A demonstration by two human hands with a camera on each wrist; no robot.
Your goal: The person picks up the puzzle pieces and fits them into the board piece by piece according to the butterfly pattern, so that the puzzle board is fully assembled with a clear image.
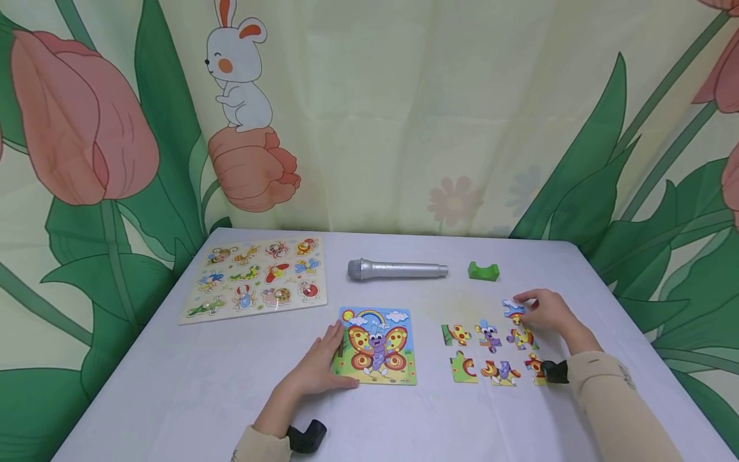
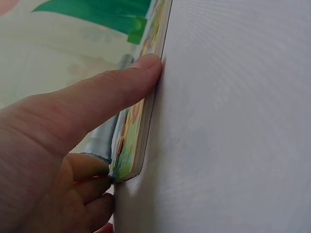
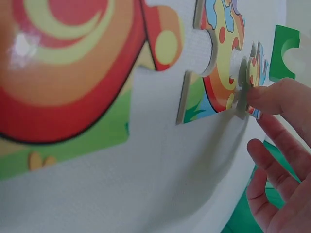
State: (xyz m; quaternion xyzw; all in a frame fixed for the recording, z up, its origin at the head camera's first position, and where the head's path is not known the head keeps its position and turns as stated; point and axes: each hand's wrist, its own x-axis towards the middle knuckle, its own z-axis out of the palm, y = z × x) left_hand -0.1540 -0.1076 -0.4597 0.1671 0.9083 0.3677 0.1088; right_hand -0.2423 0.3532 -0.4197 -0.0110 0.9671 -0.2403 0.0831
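Note:
A square butterfly puzzle board [image 1: 374,346] lies flat left of several loose puzzle pieces [image 1: 488,336]. My left hand [image 1: 316,360] rests at its lower left corner, the fingers along the left edge and the thumb along the near edge. The left wrist view shows that thumb against the side of the board [image 2: 141,145]. My right hand [image 1: 551,314] pinches a blue and yellow puzzle piece [image 1: 513,311], the farthest of the loose ones. In the right wrist view this puzzle piece [image 3: 253,85] stands between thumb and index finger, with the other fingers loosely bent.
A silver toy microphone [image 1: 398,269] lies behind the board, with a green notched block [image 1: 483,271] to its right. An insect picture board [image 1: 254,279] sits at the back left. A printed curtain [image 1: 369,128] hangs behind the white table [image 1: 190,398].

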